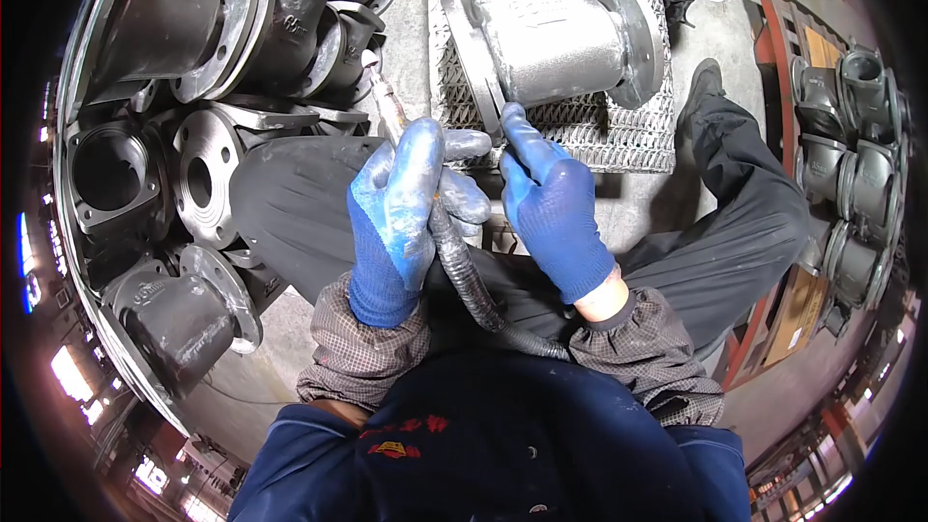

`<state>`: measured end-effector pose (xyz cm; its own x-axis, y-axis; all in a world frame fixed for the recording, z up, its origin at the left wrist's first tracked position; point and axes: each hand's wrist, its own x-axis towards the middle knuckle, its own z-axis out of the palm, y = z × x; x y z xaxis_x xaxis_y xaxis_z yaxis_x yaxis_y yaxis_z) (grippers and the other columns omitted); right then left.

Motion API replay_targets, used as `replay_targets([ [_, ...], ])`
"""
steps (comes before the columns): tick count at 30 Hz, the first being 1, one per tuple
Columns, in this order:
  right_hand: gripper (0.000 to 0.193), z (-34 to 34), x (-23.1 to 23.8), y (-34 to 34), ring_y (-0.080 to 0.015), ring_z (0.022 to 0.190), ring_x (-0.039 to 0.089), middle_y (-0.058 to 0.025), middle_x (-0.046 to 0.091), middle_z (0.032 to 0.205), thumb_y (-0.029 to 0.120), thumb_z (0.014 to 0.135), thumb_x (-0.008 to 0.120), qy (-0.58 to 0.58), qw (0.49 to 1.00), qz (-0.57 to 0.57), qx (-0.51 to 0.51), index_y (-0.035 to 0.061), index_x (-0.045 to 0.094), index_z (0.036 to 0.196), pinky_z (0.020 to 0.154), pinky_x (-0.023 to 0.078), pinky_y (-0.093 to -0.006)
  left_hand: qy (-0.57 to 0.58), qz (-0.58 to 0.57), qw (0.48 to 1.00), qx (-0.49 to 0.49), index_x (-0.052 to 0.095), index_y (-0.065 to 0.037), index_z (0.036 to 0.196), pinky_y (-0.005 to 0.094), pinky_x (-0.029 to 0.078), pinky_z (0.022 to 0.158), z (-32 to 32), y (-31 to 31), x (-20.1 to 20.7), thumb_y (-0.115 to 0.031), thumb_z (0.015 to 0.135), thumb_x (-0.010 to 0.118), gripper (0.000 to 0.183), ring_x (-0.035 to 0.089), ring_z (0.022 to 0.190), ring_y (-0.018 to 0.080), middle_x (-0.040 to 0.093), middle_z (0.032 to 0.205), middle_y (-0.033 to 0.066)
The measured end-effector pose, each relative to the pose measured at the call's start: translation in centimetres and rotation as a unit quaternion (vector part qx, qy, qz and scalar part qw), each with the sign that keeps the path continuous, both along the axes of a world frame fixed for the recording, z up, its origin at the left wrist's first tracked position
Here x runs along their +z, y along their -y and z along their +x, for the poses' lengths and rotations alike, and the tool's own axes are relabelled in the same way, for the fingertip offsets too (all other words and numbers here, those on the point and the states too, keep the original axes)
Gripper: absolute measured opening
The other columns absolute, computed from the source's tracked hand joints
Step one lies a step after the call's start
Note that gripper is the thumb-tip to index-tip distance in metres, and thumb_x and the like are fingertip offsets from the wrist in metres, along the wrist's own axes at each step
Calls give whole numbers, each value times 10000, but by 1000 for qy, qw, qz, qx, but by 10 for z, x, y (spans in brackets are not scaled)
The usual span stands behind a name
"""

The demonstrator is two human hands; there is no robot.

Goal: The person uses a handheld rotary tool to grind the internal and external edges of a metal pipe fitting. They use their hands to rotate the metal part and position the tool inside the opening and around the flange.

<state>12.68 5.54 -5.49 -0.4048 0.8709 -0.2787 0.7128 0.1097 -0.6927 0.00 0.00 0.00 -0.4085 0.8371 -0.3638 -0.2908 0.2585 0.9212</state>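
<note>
My left hand (401,213), in a blue coated glove, is wrapped round a slim air die grinder (390,108). The grinder has a pale pinkish tip, and a dark ribbed hose (469,285) trails from it toward my right sleeve. In front of me a grey cast-metal valve body (551,29) lies on its side, a flange at each end. My right hand (556,203), gloved in blue too, has its fingers stretched out, with a fingertip against the lower edge of the valve body's left flange. The grinder's tip is apart from the valve body.
The valve body rests on a metal mesh-topped stand (628,140). Several similar castings (179,319) are stacked close on my left. More castings (822,169) sit on a red-edged wooden pallet (788,329) at right. My legs (720,222) are spread either side of the stand.
</note>
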Motion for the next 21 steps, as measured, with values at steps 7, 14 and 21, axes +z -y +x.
replay_targets([
  [7,328,-2,-5,-3,-203,854,644,-176,667,1041,31,904,551,-217,969,-5,-117,-9,594,1227,746,512,-293,-3,8,1000,12,665,41,1013,206,433,499,3,-2,-5,-345,999,475,430,551,516,94,605,599,48],
  [14,314,-2,-24,-2,-366,859,655,-232,657,982,57,881,569,-186,977,85,-58,10,612,1189,757,531,-376,4,-11,1000,15,663,38,1018,208,433,493,2,-1,0,-342,1001,473,426,549,511,94,606,599,47],
  [21,355,-1,-22,4,-103,924,603,-121,648,1173,-13,905,555,-250,963,-10,-98,-31,570,1259,815,494,-226,-55,10,998,-15,661,35,1026,203,434,496,1,0,1,-342,1003,470,423,552,514,91,613,605,53],
])
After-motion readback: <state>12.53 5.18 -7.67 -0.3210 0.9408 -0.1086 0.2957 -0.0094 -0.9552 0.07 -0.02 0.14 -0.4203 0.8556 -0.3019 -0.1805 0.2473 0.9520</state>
